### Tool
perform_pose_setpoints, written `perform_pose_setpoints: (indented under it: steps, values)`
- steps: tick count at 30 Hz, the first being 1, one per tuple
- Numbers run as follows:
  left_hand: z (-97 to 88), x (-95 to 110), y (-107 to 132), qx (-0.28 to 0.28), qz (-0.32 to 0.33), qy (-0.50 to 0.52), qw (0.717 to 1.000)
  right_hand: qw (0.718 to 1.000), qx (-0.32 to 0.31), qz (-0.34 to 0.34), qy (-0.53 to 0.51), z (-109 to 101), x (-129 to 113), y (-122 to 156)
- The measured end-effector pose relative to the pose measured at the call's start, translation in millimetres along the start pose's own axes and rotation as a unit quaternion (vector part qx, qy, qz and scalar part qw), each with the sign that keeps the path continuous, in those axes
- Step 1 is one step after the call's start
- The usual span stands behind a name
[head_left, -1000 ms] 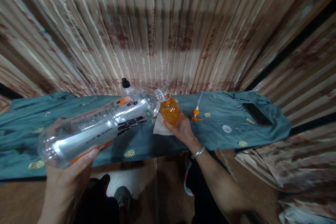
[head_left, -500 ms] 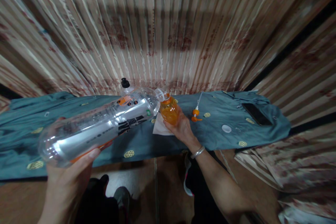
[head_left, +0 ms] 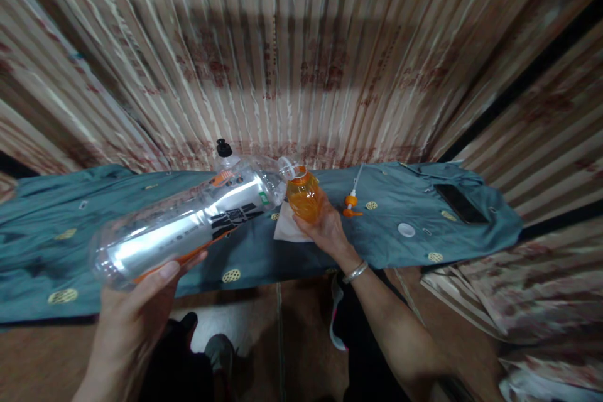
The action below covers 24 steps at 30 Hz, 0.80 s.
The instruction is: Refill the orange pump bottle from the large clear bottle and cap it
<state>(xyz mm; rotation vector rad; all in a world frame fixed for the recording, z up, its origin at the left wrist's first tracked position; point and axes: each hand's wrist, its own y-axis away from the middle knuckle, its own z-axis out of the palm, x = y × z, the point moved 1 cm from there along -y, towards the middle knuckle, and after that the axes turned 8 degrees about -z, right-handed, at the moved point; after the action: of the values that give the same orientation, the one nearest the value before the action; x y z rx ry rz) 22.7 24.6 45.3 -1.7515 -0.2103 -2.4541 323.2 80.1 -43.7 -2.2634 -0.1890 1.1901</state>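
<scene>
My left hand (head_left: 136, 311) grips the base end of a large clear plastic bottle (head_left: 188, 221) with a silver label, held almost on its side. The bottle's open neck (head_left: 286, 169) rests over the mouth of a small orange bottle (head_left: 304, 198). My right hand (head_left: 327, 229) is wrapped around that orange bottle, which stands on a white napkin (head_left: 287, 229) on the teal cloth (head_left: 70, 226) of the table. An orange pump top (head_left: 351, 204) with its tube lies just right of the orange bottle.
A black-capped bottle (head_left: 223, 151) stands behind the clear one. A white cap (head_left: 406, 230) and a dark phone (head_left: 460, 203) lie on the cloth to the right. Striped curtains (head_left: 301, 56) hang behind the table. My shoes (head_left: 207, 352) show below its front edge.
The clear bottle's base has moved a little right and away from the camera, with my left hand following. The right hand and orange bottle stay put.
</scene>
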Motion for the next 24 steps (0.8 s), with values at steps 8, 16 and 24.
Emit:
perform_pose_setpoints:
  steps: [8, 16, 24]
  values:
    - [2.8, -1.0, 4.1, 0.012, -0.022, -0.02, 1.0, 0.999, -0.001, 0.027, 0.02, -0.5, 3.0, 0.2]
    - [-0.1, -1.5, 2.6, 0.025, -0.033, -0.017, 0.999, 0.999, 0.006, 0.045, 0.023, -1.7, 0.0, -2.0]
    - [1.5, -0.2, 3.6, 0.023, -0.041, -0.024, 0.999, 0.999, -0.009, 0.024, 0.022, -0.2, 0.8, 0.0]
